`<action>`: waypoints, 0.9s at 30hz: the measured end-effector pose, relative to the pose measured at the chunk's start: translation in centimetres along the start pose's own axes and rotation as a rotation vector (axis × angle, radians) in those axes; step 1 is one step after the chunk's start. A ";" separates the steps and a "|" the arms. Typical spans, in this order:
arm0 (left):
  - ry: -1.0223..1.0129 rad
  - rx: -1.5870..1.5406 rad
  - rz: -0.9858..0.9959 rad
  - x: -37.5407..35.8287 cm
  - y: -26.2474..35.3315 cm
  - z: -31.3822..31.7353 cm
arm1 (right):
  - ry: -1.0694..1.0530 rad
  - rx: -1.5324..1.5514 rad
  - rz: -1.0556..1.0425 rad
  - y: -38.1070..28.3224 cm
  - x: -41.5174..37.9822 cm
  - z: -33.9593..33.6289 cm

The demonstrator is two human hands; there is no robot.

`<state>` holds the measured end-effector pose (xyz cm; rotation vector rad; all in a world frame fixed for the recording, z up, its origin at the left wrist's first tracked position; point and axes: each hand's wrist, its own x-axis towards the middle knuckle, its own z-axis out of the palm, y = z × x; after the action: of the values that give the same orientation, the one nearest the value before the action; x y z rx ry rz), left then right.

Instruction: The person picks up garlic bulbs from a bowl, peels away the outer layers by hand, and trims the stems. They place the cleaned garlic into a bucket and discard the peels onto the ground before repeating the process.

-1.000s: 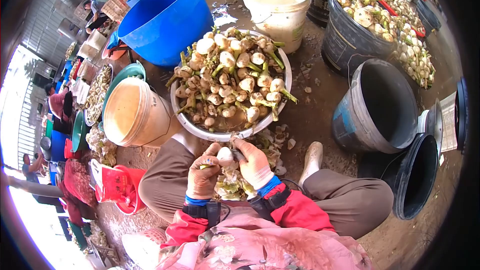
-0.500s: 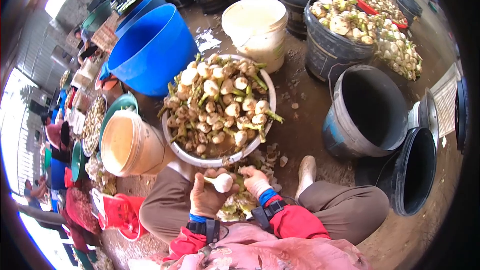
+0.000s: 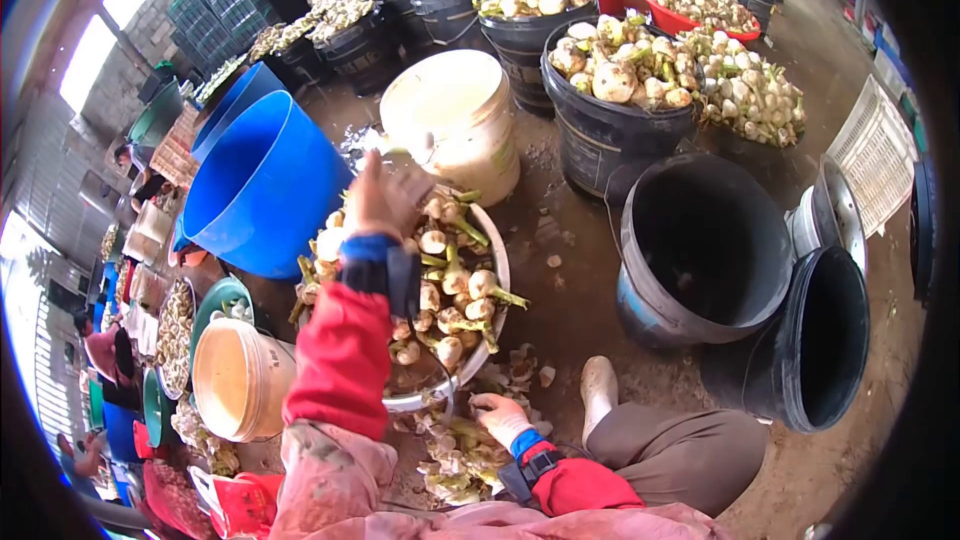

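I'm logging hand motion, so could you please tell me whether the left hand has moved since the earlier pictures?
Yes, the left hand moved forward, from this side of the basin towards the white bucket beyond.

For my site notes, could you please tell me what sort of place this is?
Probably a shed for handling garlic-like bulbs in bulk: they fill a black tub and a pale basin, with stacked green crates beyond.

Brown floor point(image 3: 570, 315) (patchy in tone) beneath buckets point(image 3: 455, 135), basin point(image 3: 405, 403), loose peelings point(image 3: 462, 460).
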<state>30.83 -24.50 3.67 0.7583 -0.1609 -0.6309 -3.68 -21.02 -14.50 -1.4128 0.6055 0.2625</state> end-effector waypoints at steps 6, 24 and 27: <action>-0.098 0.998 0.167 -1.6 -1.9 0.3 | -0.016 0.122 0.094 1.2 1.1 -0.6; 0.111 1.001 0.222 -13.1 -12.8 -3.9 | 0.168 0.088 -0.047 0.9 0.2 -0.5; 0.176 0.487 -0.059 -19.6 -9.2 -2.9 | 0.427 0.264 -0.285 1.2 0.8 0.1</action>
<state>11.71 -16.37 -3.08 1.2874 -0.1316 -0.5826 -3.64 -20.89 -15.90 -1.2834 0.7446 -0.3443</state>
